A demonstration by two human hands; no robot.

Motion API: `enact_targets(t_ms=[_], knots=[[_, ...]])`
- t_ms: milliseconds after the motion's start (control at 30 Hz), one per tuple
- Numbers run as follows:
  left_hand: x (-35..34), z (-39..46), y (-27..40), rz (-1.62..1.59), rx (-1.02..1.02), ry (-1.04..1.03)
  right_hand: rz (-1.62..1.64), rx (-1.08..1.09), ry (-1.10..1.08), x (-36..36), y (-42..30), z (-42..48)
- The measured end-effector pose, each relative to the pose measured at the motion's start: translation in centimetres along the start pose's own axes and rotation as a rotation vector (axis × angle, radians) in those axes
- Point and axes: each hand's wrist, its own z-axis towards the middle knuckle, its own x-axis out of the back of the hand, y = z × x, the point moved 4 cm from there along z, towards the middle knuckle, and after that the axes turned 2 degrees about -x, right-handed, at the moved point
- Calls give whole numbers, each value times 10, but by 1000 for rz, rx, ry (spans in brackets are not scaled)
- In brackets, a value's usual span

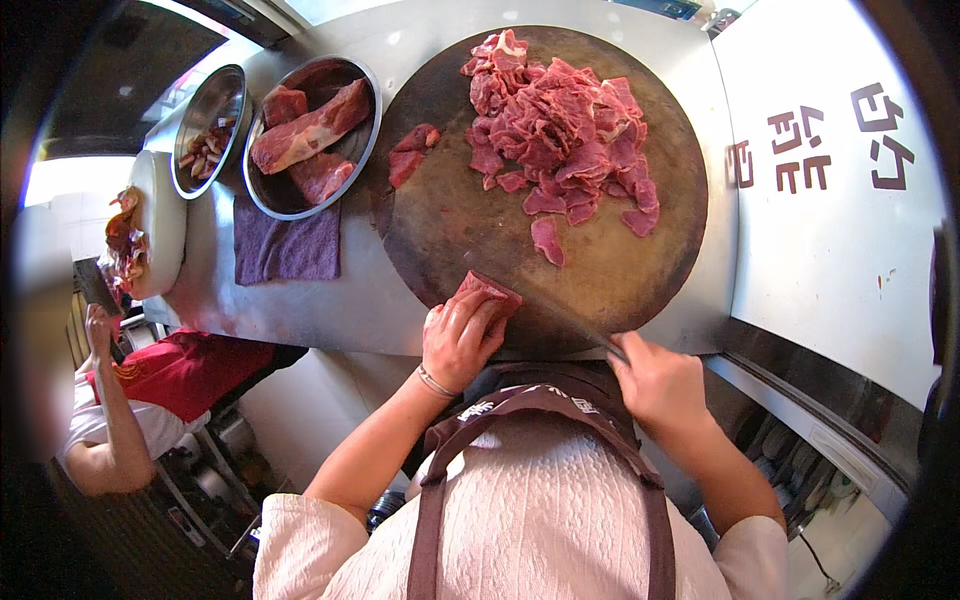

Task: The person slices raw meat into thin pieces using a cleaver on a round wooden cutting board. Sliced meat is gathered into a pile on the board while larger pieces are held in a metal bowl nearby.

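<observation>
My left hand (463,334) presses a small block of raw red meat (486,286) onto the near edge of a round wooden chopping block (427,232). The fingers are bent over the meat's top. My right hand (660,379) grips the handle of a kitchen knife (574,322), whose blade reaches leftward to the right side of the meat; whether it touches cannot be made out. A heap of thin raw meat slices (555,124) covers the far part of the block. One loose slice (548,240) lies nearer to me. Dark red trimmings (412,155) rest at the block's left.
Left of the block, a steel bowl (251,176) holds large meat pieces, and a second steel bowl (177,169) holds small pieces. A purple cloth (287,244) lies below them. At far left, a co-worker (120,427) holds a cleaver (96,285) near a white board (161,225).
</observation>
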Motion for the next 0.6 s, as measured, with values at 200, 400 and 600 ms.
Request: enact_targets(t_ms=[200, 400, 600], knots=[[0, -8, -3, 13, -42, -59, -101, 71, -171, 18, -20, -12], [-1, -8, -4, 28, 7, -79, -107, 83, -119, -22, -31, 18], [-2, -3, -4, 28, -17, -74, 82, 39, -116, -79, -46, 63]])
